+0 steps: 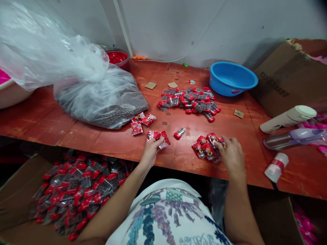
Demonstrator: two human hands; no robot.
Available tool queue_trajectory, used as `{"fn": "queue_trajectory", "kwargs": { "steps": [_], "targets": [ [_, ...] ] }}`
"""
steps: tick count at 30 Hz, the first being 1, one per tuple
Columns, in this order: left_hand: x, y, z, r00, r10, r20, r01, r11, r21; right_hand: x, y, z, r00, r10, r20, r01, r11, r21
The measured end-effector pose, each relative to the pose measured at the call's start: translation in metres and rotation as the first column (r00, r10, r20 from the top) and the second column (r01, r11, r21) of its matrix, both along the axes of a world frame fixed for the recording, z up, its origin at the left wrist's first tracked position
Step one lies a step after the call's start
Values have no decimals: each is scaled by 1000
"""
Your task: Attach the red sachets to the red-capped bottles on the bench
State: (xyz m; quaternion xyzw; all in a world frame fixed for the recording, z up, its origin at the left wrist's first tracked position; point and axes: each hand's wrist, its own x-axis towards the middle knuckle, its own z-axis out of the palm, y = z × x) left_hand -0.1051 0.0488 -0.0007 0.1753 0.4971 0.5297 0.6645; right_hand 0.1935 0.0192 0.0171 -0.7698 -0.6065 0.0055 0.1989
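My left hand (151, 150) pinches a red printed packet (163, 139) near the table's front edge; another red packet (151, 135) lies just behind it. My right hand (232, 154) has its fingertips closed on a packet at the right side of a small pile of red packets (208, 149). Between the hands lies a single small clear container with a red cap (179, 133). Farther back is a heap of similar red-capped containers (190, 99). More red packets (137, 128) lie by the plastic bag at the left.
A big clear bag of dark beads (102, 98) fills the table's left. A blue basin (232, 79), bottles (287, 119) and a carton (288, 76) stand right. Below left, a box (22, 190) holds many red-capped containers.
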Motion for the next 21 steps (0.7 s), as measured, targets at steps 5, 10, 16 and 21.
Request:
{"fn": "queue_trajectory", "kwargs": {
  "steps": [5, 10, 16, 21],
  "targets": [
    [3, 2, -2, 997, 63, 51, -63, 998, -10, -57, 30, -13, 897, 438, 62, -441, 896, 53],
    [1, 2, 0, 994, 96, 60, -90, 992, -86, -109, 60, -35, 809, 580, 97, -569, 814, -115],
    [-4, 5, -2, 984, 158, 85, -145, 978, -148, -115, 55, -44, 805, 593, -3, -589, 800, -112],
    [4, 11, -7, 967, 188, 172, -164, 976, -147, -128, 15, -32, 710, 510, -485, -532, 840, 104]
  ]
}}
